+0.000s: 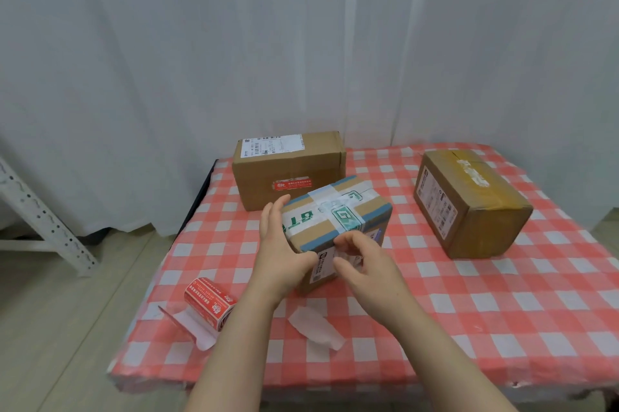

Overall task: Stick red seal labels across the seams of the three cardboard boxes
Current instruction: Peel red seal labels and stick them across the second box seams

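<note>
Head view, table [469, 311]: covered in a red-and-white check cloth, white curtain [301, 43] behind.
Middle box [335, 210]: near the table's centre, tilted, crossed with green-printed tape.
Left grip [281, 244]: spread wide, fingers straight, pressed flat against the middle box's left side.
Right grip [368, 264]: fingers curled at the box's near face; cannot tell whether anything is pinched.
Rear box [288, 170]: back left, red seal label [292, 185] stuck on its front.
Right box [469, 204]: well apart, bound with yellowish tape.
Label roll [209, 302]: lying near the left edge.
Backing strip [315, 328]: white, lying flat just before the middle box.
</note>
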